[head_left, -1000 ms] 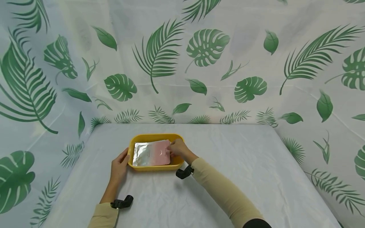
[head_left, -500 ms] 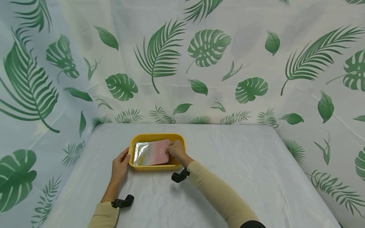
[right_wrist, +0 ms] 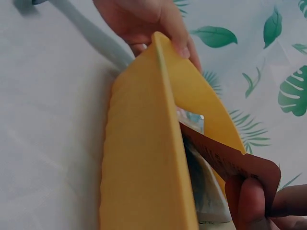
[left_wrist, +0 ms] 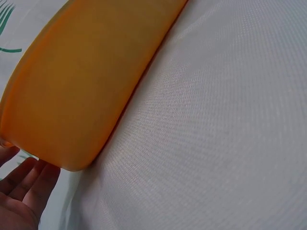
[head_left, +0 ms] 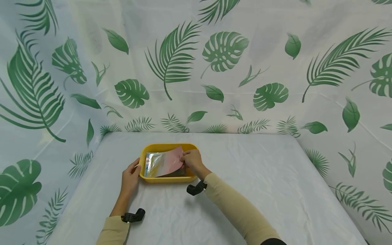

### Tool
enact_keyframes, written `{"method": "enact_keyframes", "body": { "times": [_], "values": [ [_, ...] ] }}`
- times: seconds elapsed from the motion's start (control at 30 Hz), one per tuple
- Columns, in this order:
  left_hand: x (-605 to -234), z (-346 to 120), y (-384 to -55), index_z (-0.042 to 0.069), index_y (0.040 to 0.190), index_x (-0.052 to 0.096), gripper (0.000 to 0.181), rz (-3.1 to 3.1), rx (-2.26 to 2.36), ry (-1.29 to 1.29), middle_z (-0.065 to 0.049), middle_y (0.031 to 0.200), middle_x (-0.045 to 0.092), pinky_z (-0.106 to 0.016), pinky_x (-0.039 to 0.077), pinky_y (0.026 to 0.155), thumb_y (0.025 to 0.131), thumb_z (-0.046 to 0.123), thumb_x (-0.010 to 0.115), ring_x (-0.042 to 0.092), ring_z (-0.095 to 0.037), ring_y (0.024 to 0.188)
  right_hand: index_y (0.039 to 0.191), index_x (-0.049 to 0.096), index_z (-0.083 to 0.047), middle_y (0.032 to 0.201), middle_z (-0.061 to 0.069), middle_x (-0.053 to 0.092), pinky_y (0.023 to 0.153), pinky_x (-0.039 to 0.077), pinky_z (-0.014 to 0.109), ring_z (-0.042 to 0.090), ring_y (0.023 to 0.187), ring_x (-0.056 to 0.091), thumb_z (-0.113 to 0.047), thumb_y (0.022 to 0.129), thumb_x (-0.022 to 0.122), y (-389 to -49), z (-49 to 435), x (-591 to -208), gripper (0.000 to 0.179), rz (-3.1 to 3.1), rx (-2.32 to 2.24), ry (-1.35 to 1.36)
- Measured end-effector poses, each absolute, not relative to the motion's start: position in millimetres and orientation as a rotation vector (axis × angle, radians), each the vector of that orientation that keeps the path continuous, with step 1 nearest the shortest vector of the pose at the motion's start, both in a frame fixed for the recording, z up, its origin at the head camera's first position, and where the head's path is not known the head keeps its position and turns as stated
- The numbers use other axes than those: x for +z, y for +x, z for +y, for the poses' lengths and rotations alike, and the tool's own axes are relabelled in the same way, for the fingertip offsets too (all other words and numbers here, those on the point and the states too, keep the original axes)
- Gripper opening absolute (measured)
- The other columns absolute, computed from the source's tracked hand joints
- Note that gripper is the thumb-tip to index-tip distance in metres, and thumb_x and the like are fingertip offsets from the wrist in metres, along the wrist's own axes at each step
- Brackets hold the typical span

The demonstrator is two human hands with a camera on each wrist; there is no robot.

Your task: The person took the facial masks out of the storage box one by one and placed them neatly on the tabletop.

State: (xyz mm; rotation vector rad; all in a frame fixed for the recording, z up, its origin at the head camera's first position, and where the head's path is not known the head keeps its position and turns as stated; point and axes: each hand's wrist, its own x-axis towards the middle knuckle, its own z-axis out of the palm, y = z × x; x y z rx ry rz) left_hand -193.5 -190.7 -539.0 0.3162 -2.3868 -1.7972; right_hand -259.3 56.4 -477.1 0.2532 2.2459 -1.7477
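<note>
Head view: by the left hand (head_left: 130, 180), the yellow tray (head_left: 166, 180) was gripped at its left end, thumb inside. Within the tray, a pink-and-silver sachet (head_left: 165, 163) was pinched at its raised right edge by the right hand (head_left: 195, 162); other packets (right_wrist: 211, 194) were seen beneath.

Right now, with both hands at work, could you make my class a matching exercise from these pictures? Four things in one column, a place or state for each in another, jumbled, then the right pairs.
Things
1. Tray
2. Pink and silver packet
3. Left hand
4. Right hand

Places and states
A. Pinches something pink
B. Bent, with one end raised
C. Holds a yellow end wall
D. Standing on the white cloth

Right pairs
1-D, 2-B, 3-C, 4-A
</note>
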Motion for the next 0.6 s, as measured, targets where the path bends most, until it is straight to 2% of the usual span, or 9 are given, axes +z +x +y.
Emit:
{"method": "enact_keyframes", "body": {
  "times": [0.17, 0.4, 0.6],
  "values": [
    [-538.2, -190.8, -194.7, 0.007, 0.147, 0.042, 0.045, -2.399, -1.808, 0.336, -0.015, 0.149, 0.046, 0.007, 0.034, 0.079, 0.104, 0.019, 0.044, 0.049, -0.028, 0.127, 0.104, 0.07, 0.008, 0.078, 0.012, 0.069, 0.063, 0.061, 0.033, 0.011, 0.05, 0.061, -0.001, 0.086, 0.068, -260.8, 62.7, -470.0, 0.02, 2.242, -1.769, 0.229],
    [-538.2, -191.4, -195.6, 0.007, 0.148, 0.042, 0.045, -2.403, -1.818, 0.337, -0.013, 0.151, 0.045, 0.007, 0.034, 0.079, 0.104, 0.019, 0.044, 0.049, -0.027, 0.129, 0.107, 0.069, 0.005, 0.089, 0.013, 0.07, 0.061, 0.059, 0.024, 0.014, 0.063, 0.065, -0.006, 0.088, 0.068, -263.8, 71.9, -461.9, 0.022, 2.23, -1.76, 0.25],
    [-538.9, -191.2, -195.3, 0.007, 0.147, 0.042, 0.045, -2.408, -1.812, 0.332, -0.013, 0.151, 0.045, 0.008, 0.034, 0.079, 0.104, 0.02, 0.044, 0.048, -0.027, 0.13, 0.11, 0.067, 0.005, 0.092, 0.014, 0.069, 0.063, 0.06, 0.026, 0.015, 0.063, 0.066, -0.006, 0.088, 0.067, -268.6, 81.6, -458.1, 0.025, 2.182, -1.794, 0.262]
  ]
}}
